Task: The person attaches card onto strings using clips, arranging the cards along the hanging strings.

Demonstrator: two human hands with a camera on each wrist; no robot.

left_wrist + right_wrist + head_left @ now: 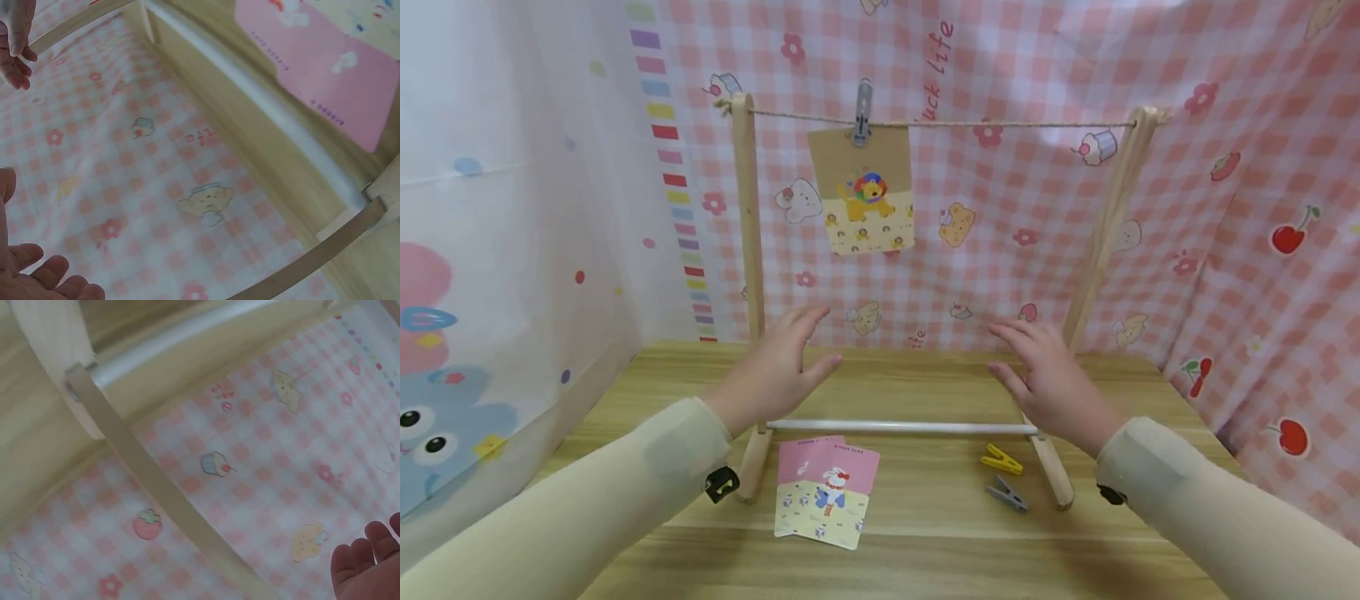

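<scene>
My left hand [778,364] hovers near the left post of a wooden frame [748,217], its fingers extended and holding nothing. Opposite it, near the right post, my right hand [1054,379] is likewise empty with fingers extended. A tan card with a lion [865,200] hangs from the frame's string [1000,124], gripped by a grey clothespin [862,112]. Below the left hand, pink-and-yellow cards [827,492] lie overlapping on the table. A yellow clothespin [1002,459] and another grey clothespin [1007,493] lie below the right hand.
A white rod [902,427] joins the frame's two feet just above the wooden table [925,542]. Pink checked cloth [1037,50] hangs behind and to the right. White cloth with printed figures [512,208] hangs at the left.
</scene>
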